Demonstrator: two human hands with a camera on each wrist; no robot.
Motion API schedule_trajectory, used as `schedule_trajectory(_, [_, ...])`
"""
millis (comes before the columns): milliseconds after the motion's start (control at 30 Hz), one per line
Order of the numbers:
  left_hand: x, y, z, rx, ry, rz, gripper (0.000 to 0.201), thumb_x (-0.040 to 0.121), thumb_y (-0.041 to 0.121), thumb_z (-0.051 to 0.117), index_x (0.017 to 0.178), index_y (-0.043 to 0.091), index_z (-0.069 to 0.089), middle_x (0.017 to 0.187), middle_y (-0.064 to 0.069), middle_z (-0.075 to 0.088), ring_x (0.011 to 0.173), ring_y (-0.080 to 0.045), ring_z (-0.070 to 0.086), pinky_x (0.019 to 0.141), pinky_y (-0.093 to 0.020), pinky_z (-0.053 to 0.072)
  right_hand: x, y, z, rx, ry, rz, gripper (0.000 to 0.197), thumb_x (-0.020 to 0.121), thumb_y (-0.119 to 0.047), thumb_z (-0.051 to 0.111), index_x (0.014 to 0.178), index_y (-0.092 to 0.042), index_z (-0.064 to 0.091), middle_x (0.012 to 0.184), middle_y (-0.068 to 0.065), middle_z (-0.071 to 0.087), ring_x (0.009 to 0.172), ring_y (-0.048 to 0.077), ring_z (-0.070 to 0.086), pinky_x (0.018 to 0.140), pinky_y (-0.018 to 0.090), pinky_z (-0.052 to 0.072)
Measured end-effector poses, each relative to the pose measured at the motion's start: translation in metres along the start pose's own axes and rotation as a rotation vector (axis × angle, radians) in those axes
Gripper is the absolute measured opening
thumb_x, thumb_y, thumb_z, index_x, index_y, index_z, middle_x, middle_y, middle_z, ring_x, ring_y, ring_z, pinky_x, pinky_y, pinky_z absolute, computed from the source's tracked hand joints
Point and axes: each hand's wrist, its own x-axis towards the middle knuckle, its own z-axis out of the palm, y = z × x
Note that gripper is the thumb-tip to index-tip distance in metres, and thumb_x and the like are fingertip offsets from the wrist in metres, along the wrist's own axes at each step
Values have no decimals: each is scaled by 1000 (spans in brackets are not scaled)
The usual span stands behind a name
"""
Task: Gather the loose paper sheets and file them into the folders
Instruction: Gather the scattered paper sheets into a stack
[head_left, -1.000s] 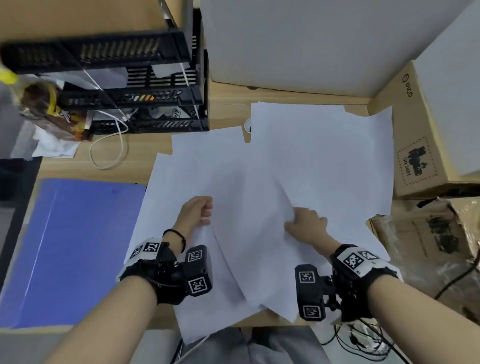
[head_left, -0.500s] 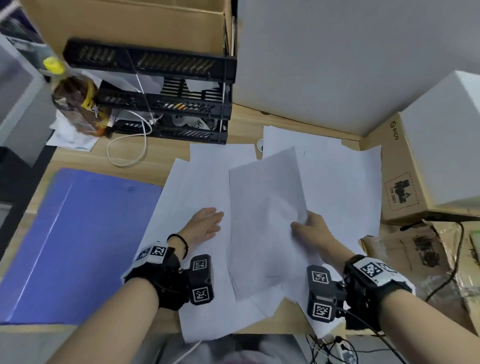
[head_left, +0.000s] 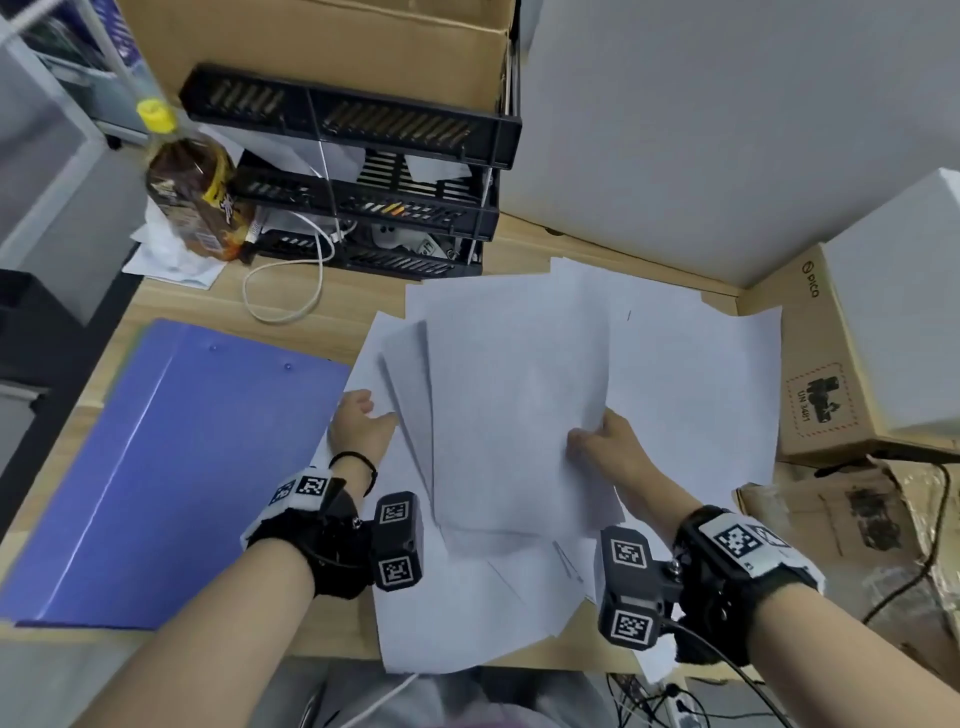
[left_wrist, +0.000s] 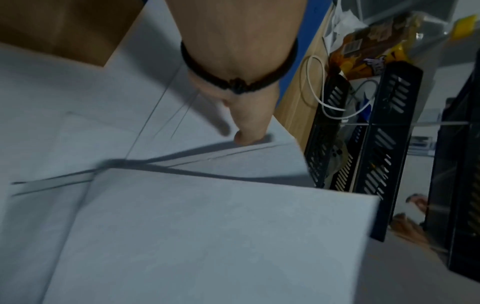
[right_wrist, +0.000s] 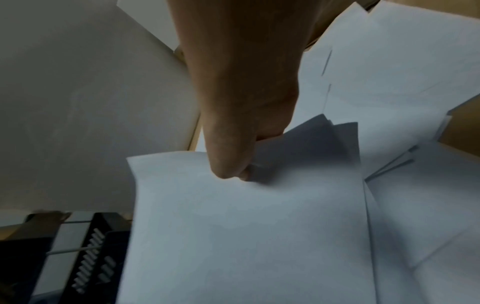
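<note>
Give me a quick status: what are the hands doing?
Right hand pinches lifted sheets. Left hand reaches under their left edge. Folder closed, left of pile. Nothing in the way.

folder: 1 | bottle: 1 | hands: 2 | cardboard boxes: 2

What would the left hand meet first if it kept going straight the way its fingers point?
Probably more loose sheets: the left hand already rests on the spread paper, fingers pointing away from the person. Beyond the paper's far edge stands the black tray rack, though depth is unclear.
</note>
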Motion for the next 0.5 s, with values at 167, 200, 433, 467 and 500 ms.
schedule_trajectory(167, [3, -13, 0, 222, -154, 25, 48, 75, 11, 67, 122, 18, 58, 104, -1, 57, 109, -28, 55, 94, -38, 47, 1, 46, 13, 88, 95, 266, 18, 90, 1, 43, 104, 0, 55, 79, 8, 58, 68, 22, 53, 56, 28, 40])
schedule_trajectory(200, [3, -12, 0, 244, -163, 30, 49, 74, 11, 67, 122, 19, 58, 101, 0, 56, 108, -28, 55, 94, -38, 47, 0, 51, 15, 88, 111, 312, 14, 93, 1, 42, 103, 0, 51, 75, 7, 53, 64, 20, 48, 52, 27, 35])
schedule_trajectory(433, [1, -2, -3, 280, -275, 7, 56, 59, 35, 68, 114, 25, 67, 115, 1, 63, 116, -19, 53, 107, -37, 38, 5, 70, 42, 291, 64, 433, 13, 94, -7, 49, 83, -10, 53, 73, 4, 50, 61, 18, 46, 54, 27, 38])
schedule_trajectory(467, [0, 0, -1, 305, -290, -4, 53, 58, 39, 69, 110, 30, 68, 116, 4, 62, 115, -16, 51, 108, -36, 36, 5, 72, 44, 317, 41, 423, 16, 95, -10, 50, 80, -13, 53, 76, 4, 53, 64, 17, 50, 57, 27, 42])
schedule_trajectory(500, [-2, 4, 0, 320, -300, -10, 46, 57, 43, 70, 103, 36, 68, 117, 7, 61, 115, -15, 50, 108, -35, 35, 8, 73, 47, 343, 32, 411, 17, 95, -11, 50, 79, -14, 53, 77, 4, 54, 65, 17, 52, 59, 28, 44])
